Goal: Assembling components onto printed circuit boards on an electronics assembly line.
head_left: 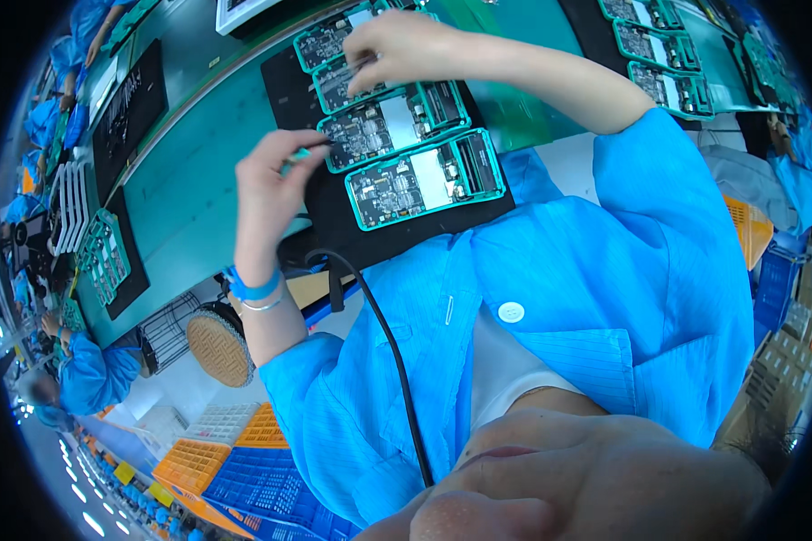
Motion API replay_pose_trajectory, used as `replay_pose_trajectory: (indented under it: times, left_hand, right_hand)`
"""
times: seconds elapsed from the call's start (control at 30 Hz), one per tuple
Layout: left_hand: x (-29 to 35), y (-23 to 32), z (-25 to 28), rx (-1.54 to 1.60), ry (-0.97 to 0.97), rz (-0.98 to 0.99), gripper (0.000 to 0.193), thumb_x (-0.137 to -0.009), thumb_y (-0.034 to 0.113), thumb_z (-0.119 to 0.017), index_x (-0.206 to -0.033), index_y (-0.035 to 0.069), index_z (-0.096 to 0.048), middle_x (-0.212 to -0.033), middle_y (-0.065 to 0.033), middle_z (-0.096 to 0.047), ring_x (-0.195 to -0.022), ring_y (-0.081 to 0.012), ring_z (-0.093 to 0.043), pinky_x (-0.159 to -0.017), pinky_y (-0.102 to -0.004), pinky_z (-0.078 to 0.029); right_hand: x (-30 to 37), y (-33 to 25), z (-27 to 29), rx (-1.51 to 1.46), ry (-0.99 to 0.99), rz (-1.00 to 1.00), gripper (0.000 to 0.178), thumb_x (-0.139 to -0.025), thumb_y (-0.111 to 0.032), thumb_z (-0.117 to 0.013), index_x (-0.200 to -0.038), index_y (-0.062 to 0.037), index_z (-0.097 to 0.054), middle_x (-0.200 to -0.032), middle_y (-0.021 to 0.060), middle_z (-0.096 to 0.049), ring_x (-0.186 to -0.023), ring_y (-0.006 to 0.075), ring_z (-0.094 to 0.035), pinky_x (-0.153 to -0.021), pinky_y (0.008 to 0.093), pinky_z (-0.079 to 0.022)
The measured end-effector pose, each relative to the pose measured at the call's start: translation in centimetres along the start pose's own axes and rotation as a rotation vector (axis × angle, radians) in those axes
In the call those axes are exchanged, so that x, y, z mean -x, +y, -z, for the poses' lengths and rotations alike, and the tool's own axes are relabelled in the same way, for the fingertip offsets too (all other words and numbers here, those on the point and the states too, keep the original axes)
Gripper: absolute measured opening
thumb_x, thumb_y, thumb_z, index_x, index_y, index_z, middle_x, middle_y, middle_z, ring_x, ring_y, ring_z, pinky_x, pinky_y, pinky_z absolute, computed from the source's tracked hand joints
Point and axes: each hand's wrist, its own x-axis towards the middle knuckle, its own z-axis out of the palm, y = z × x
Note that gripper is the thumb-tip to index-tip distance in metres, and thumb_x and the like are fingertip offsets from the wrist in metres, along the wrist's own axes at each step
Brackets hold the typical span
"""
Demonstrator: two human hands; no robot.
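Observation:
Several circuit boards in teal frames lie in a row on a black mat. The nearest framed circuit board has a pale rectangular patch and a dark slot section at its right. Beside the left edge of the second framed circuit board, my left hand is closed, thumb and finger pinched. A small dark tip and a bit of green show there, too small to name. My right hand reaches over the farther framed circuit board, its fingers curled together; what they hold, if anything, is hidden.
A blue band with a black cord is by my left wrist. More framed boards lie far right, others at left. A round woven stool and blue and orange crates stand below the green table. Co-workers sit at left.

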Motion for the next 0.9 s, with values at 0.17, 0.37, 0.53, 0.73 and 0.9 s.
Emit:
replay_pose_trajectory:
  times: [0.17, 0.37, 0.53, 0.73, 0.9]
  left_hand:
    - [1.8, 1.6, -3.8, -0.043, -0.063, -0.102, 0.016, -0.081, -0.001, -0.075, -0.096, 0.003, -0.074, -0.09, -0.013, -0.071, -0.085, -0.0288, -0.068, -0.073, -0.0353, -0.054]
    - [1.1, 2.1, -5.3, -0.121, -0.067, -0.201, 0.015, -0.081, -0.001, -0.074, -0.095, 0.003, -0.073, -0.088, -0.0112, -0.069, -0.085, -0.0289, -0.067, -0.073, -0.0368, -0.054]
    - [0.6, 2.5, -5.8, -0.206, -0.11, -0.25, 0.014, -0.08, 0.0, -0.074, -0.093, 0.004, -0.072, -0.088, -0.0112, -0.069, -0.083, -0.0305, -0.066, -0.073, -0.0383, -0.053]
    - [0.6, 2.5, -6.5, -0.278, -0.076, -0.321, 0.014, -0.079, 0.001, -0.076, -0.091, 0.004, -0.071, -0.086, -0.0101, -0.068, -0.083, -0.0291, -0.065, -0.072, -0.0383, -0.053]
    - [1.0, 2.7, -7.0, -0.271, -0.012, -0.309, 0.014, -0.078, 0.0, -0.077, -0.09, 0.004, -0.071, -0.085, -0.009, -0.067, -0.082, -0.0277, -0.065, -0.072, -0.0373, -0.053]
  right_hand:
    - [2.9, 0.9, 3.0, -0.28, 0.151, 0.005, 0.034, -0.079, -0.031, -0.08, -0.081, 0.0, -0.067, -0.079, 0.0171, -0.066, -0.073, 0.0329, -0.065, -0.066, 0.0406, -0.05]
    - [7.9, 1.4, 4.5, -0.496, 0.187, -0.113, 0.018, -0.085, -0.015, -0.078, -0.087, 0.0006, -0.069, -0.075, 0.0048, -0.065, -0.07, 0.0103, -0.058, -0.063, 0.0285, -0.047]
    - [11.6, 1.6, 5.5, -0.786, 0.204, -0.49, 0.017, -0.088, -0.015, -0.077, -0.089, -0.0008, -0.069, -0.078, -0.0004, -0.066, -0.069, 0.0061, -0.056, -0.063, 0.0242, -0.045]
    - [14.3, 4.5, 3.1, -0.825, 0.296, -0.396, 0.013, -0.089, -0.012, -0.077, -0.089, -0.0015, -0.069, -0.078, -0.003, -0.066, -0.069, 0.0032, -0.054, -0.062, 0.0239, -0.045]
    - [14.9, 5.1, 1.5, -0.791, 0.351, -0.272, 0.015, -0.089, -0.014, -0.074, -0.085, -0.0018, -0.068, -0.078, -0.0002, -0.066, -0.065, 0.0077, -0.059, -0.057, 0.029, -0.047]
